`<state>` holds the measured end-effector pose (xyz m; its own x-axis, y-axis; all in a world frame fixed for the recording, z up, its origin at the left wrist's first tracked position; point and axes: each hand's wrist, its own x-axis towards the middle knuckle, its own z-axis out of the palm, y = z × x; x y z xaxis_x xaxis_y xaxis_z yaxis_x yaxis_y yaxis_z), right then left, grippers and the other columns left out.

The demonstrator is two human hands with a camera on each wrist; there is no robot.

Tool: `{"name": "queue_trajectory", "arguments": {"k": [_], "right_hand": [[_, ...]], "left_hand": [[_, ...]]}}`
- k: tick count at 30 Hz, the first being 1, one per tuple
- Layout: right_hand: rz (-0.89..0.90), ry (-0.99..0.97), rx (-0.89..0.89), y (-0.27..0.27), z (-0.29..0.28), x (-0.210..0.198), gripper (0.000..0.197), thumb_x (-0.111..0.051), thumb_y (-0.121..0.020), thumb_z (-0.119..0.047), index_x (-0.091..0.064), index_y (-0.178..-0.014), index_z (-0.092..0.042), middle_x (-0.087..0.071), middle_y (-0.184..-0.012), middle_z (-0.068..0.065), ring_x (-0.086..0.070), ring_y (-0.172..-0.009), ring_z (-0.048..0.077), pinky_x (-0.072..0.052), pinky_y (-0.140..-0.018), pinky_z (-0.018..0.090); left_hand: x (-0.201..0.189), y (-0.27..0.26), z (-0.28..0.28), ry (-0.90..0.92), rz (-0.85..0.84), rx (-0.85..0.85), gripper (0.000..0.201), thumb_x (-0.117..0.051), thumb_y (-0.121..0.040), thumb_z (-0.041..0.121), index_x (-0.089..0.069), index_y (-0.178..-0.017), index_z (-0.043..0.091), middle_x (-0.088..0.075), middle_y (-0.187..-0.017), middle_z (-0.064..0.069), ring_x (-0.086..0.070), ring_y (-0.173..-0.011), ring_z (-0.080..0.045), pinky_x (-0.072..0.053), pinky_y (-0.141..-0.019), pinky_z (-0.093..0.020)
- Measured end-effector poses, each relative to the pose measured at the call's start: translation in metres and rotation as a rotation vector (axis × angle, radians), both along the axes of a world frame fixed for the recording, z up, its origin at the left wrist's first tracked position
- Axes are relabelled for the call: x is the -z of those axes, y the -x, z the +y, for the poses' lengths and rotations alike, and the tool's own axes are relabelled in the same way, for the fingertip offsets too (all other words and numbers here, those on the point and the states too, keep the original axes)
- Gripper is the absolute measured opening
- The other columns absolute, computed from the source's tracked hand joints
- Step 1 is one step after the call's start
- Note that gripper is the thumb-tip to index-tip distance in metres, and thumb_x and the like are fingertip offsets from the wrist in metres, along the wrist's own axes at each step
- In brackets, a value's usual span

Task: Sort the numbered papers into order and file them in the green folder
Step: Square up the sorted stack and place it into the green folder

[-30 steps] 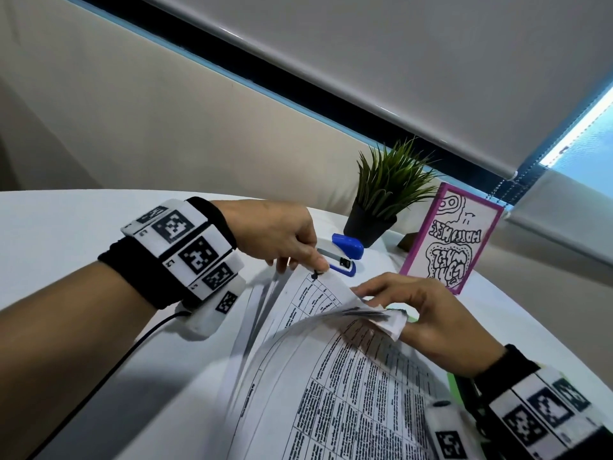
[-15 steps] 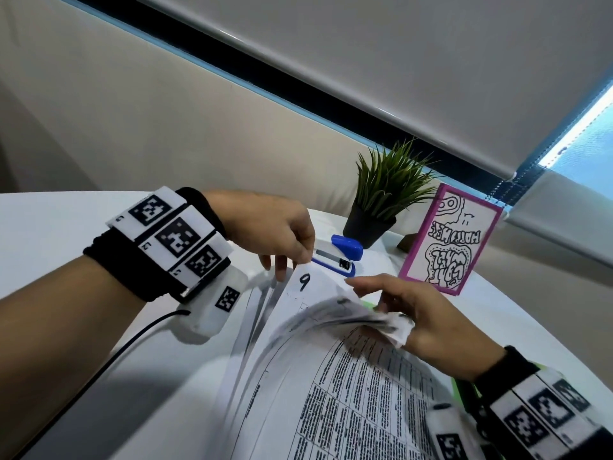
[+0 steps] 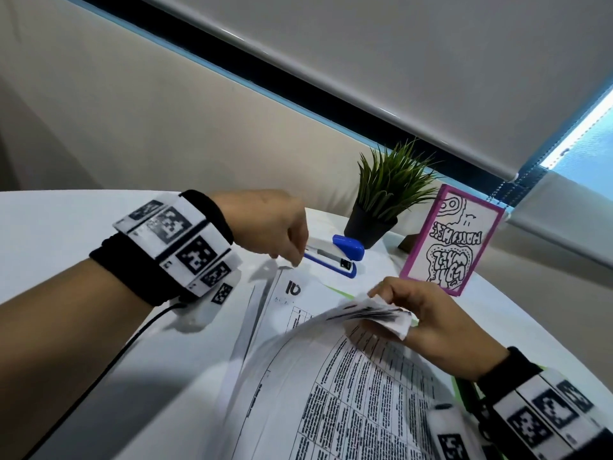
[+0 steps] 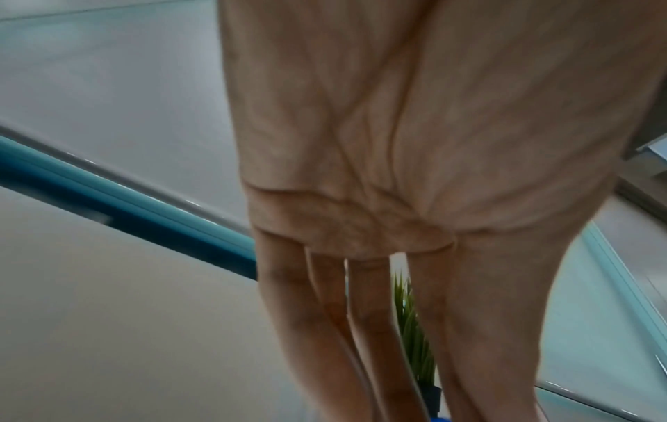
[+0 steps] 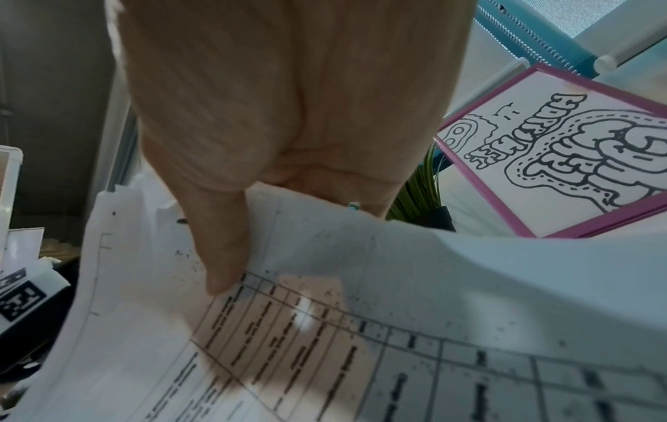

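Note:
A stack of printed papers [image 3: 348,393] lies on the green folder [image 3: 335,291], of which only thin edges show. My right hand [image 3: 394,308] pinches the curled-up far corners of several sheets; in the right wrist view its thumb [image 5: 224,265] presses on the top sheet [image 5: 397,328]. Beneath the lifted sheets lies the sheet marked 10 [image 3: 308,303], flat. My left hand [image 3: 292,258] hovers at that sheet's far left corner. Its fingers [image 4: 361,328] point down nearly straight and hold nothing that I can see; the fingertips are out of the left wrist view.
A blue and white stapler [image 3: 335,257] lies just beyond the papers, close to my left fingertips. Behind it stand a small potted plant [image 3: 381,200] and a pink-framed drawing [image 3: 454,244]. The white round table [image 3: 66,227] stretches to the left.
My right hand has flipped up one more sheet: 9 showed half a second ago, 10 shows now. My left hand has let go of the corner and lifted slightly.

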<state>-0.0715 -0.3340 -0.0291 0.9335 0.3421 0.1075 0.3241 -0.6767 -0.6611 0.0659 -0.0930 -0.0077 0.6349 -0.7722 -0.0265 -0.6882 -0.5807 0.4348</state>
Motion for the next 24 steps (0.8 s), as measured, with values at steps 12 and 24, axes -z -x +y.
{"name": "queue_trajectory", "arguments": {"k": [12,24], "right_hand": [[0.024,-0.037,0.034,0.0,0.009,-0.001,0.018,-0.068,-0.089,-0.023,-0.071,-0.103,-0.014,-0.072,-0.098,0.005,-0.067,-0.093,0.026,-0.052,-0.083,0.05],[0.019,0.053,0.079,-0.004,0.006,0.001,0.028,-0.072,-0.087,-0.015,-0.068,-0.109,-0.031,-0.067,-0.1,-0.002,-0.065,-0.095,0.018,-0.052,-0.084,0.045]], "left_hand": [[0.008,0.0,-0.009,-0.036,0.014,0.05,0.022,-0.081,-0.073,0.02,-0.07,-0.091,0.028,-0.07,-0.082,0.009,-0.054,-0.053,0.003,-0.036,-0.045,-0.011],[0.004,0.003,-0.013,0.097,-0.111,0.127,0.022,-0.06,-0.092,0.036,-0.066,-0.073,0.026,-0.063,-0.082,0.006,-0.056,-0.071,-0.013,-0.036,-0.057,-0.023]]}}
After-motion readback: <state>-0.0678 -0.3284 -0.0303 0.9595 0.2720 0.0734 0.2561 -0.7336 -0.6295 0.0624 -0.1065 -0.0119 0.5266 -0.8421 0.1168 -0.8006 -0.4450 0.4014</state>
